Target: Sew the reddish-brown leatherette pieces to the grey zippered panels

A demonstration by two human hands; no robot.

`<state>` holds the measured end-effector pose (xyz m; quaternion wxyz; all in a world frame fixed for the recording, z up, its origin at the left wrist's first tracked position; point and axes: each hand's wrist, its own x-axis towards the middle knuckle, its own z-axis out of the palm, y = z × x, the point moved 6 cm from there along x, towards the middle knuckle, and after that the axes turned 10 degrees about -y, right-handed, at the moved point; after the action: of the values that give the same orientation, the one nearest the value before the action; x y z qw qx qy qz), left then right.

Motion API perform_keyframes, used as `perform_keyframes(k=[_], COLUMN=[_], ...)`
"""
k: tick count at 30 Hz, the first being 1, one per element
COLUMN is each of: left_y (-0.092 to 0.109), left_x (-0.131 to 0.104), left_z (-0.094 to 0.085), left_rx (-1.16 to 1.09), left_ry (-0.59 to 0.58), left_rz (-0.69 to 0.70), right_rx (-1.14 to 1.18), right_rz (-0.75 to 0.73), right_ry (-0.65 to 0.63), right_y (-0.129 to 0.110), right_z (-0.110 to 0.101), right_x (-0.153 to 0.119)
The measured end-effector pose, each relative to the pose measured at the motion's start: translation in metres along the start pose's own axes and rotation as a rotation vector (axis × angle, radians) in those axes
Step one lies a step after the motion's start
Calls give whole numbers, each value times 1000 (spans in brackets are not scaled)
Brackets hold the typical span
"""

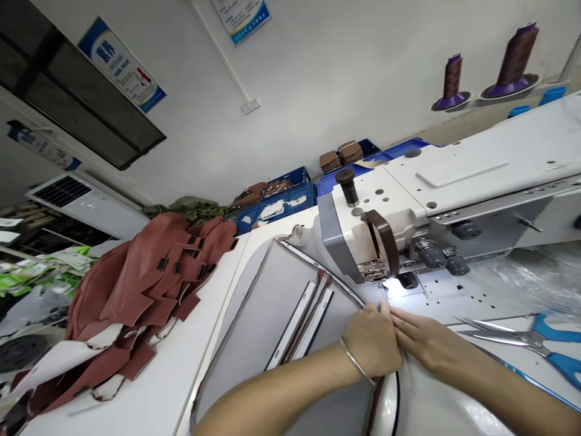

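Note:
A large grey-backed leather cover [254,321], with its seams and white strips showing, lies wrong side up on the white table and runs under the head of a sewing machine [376,230]. My left hand [374,339], a metal bangle at its wrist, is closed on the cover's edge just in front of the lit needle area. Against it, my right hand [420,339] pinches the same edge, its fingertips partly hidden. Blue-handled scissors [531,339] lie to the right of my right hand, blades pointing left.
Stacked red-brown leather pieces [158,266] with black clips lie on the left of the table. Blue crates [290,206] holding cut pieces stand behind. Two brown thread cones [515,60] are beyond the machine arm. Clear plastic film [540,275] lies at right.

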<state>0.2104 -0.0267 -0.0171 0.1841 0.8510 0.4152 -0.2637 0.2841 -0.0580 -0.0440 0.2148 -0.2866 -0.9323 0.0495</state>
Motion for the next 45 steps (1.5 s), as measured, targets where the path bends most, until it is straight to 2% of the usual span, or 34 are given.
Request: perform_keyframes(k=[6, 10, 12, 14, 17, 21, 24, 28, 34, 40, 45], left_y=[-6, -4, 1, 5, 10, 11, 5, 0, -4, -8, -14], left_x=[7, -11, -26, -39, -47, -40, -33, -25, -11, 3, 14], left_z=[5, 15, 23, 32, 40, 29, 18, 13, 10, -3, -4], left_rx=[-175, -251, -194, -103, -1, -15, -88, -142, -147, -158, -222], left_ry=[157, 246, 212, 130, -6, -81, -134, -167, -139, -108, -12], left_rz=[-89, -133, -116, -109, -68, 72, 116, 164, 156, 133, 83], right_rx=[-16, -132, -208, -277, -336, -338, -313, -291, -298, -298, -311], right_rz=[38, -7, -53, -66, -52, -50, -35, -33, -35, -2, 26], right_ry=[-33, 21, 42, 61, 87, 112, 89, 64, 71, 136, 152], right_y=[4, -16, -32, -45, -53, -51, -47, -43, -38, -30, -22], right_z=[-1, -2, 0, 2, 3, 1, 1, 4, 5, 2, 0], right_x=[3, -6, -10, -12, -13, -11, -9, -8, -6, 0, 4])
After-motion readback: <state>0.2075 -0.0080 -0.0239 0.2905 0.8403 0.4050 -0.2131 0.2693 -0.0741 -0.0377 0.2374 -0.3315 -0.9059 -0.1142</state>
